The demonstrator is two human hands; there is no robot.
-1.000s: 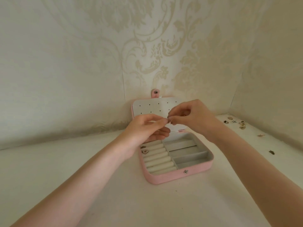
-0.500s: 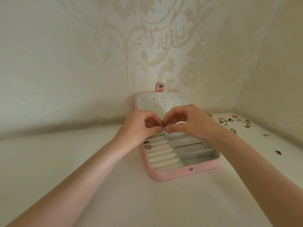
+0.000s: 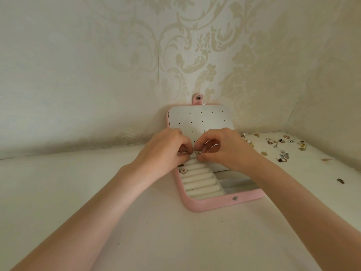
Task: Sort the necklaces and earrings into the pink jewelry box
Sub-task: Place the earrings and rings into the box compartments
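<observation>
The pink jewelry box lies open on the white surface, its dotted white lid leaning on the wall. Cream ring rolls fill its left half, and a small gold earring sits at their left end. Over the top rolls, my left hand and my right hand meet fingertip to fingertip. Together they pinch a small gold earring between them. Both hands have curled fingers. My right forearm covers part of the box's right compartments.
Several loose earrings and studs lie scattered on the surface to the right, near the corner of the patterned walls. One dark piece lies apart, further right.
Both hands have come down from in front of the lid to just above the ring rolls, still pinching the small earring. The view has shifted, showing more of the scattered jewelry at right.
</observation>
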